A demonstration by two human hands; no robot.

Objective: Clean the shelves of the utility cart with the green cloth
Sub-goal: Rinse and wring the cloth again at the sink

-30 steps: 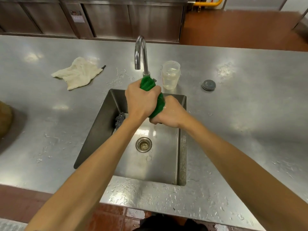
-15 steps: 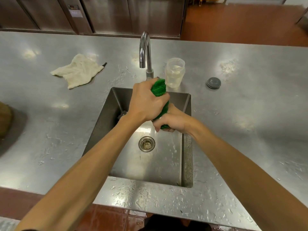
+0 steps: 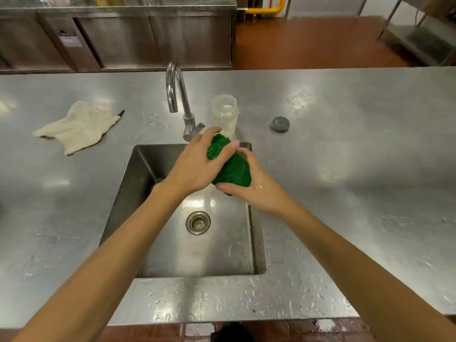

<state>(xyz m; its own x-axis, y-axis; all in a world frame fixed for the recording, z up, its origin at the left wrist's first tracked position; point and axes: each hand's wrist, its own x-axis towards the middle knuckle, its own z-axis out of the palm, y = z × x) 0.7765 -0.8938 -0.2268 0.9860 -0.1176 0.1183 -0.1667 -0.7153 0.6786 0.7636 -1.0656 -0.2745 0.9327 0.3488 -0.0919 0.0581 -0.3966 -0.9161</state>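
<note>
The green cloth (image 3: 232, 166) is bunched into a tight wad above the far right part of the steel sink (image 3: 138, 193). My left hand (image 3: 197, 164) grips its upper end, fingers wrapped over the top. My right hand (image 3: 254, 186) grips the lower end from the right, wet, with the thumb under the wad. Both hands hold the cloth in the air over the basin. The utility cart is not in view.
A curved tap (image 3: 176, 95) stands behind the sink, with a clear plastic jar (image 3: 225, 112) beside it. A beige rag (image 3: 79, 125) lies on the wet steel counter (image 3: 357, 169) at the left, a grey sink plug (image 3: 280, 123) at the right. The drain (image 3: 198, 222) sits mid-basin.
My hands have turned on the cloth and shifted slightly right; the left hand's fingers have loosened and spread over the top end. The camera has tilted up a little.
</note>
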